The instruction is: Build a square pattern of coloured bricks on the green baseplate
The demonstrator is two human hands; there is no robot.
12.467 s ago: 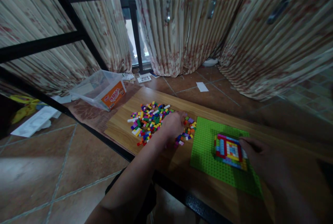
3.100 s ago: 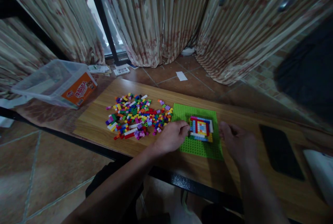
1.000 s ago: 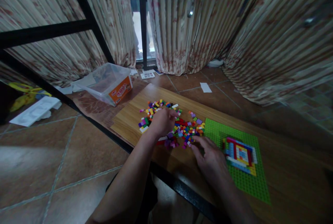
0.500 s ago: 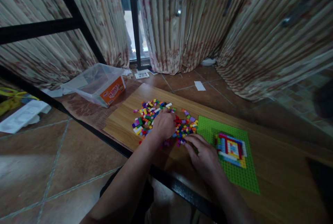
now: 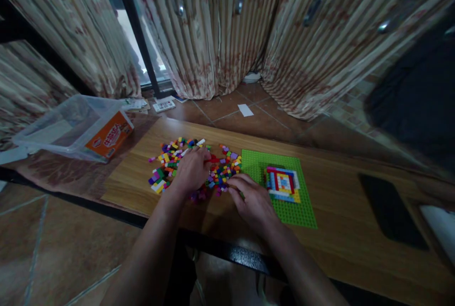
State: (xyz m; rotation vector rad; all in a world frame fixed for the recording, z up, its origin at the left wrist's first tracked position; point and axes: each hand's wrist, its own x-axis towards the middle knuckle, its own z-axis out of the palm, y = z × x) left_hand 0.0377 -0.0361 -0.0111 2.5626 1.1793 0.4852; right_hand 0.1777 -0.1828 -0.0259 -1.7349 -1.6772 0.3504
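Striped curtains [image 5: 209, 36] with reddish blotches hang behind the desk [image 5: 341, 249], parted at the left around a narrow window [image 5: 133, 40]; brown tiles [image 5: 21, 230] cover the floor. Beyond the desk's far edge, a white slip of paper [image 5: 245, 110] and a printed card [image 5: 164, 105] lie on the floor.

Loose toy bricks [image 5: 167, 157] in many colours lie scattered on the wood, left of a green studded baseplate [image 5: 287, 215], with the rightmost ones just beside its left edge. On the baseplate, nearer its right edge than its left, sits a low rectangular brick build [image 5: 282, 184] showing a red frame around a paler centre, with a yellow near right corner.

The left hand [image 5: 194, 168] is over the middle of the bricks, its fingers bent down among them; the fingertips are hidden, so whether they pinch a brick cannot be told. The right hand [image 5: 251, 199] reaches in from the near edge to the right side of the bricks, thumb and forefinger close together; whether anything is between them is too small to tell. It hides the baseplate's near left corner.

Toward the desk's left end, a clear plastic box [image 5: 71, 128] with an orange label [image 5: 111, 135] stands on a brown patterned cloth [image 5: 64, 173]. Toward the right end lies a dark flat slab [image 5: 393, 211].
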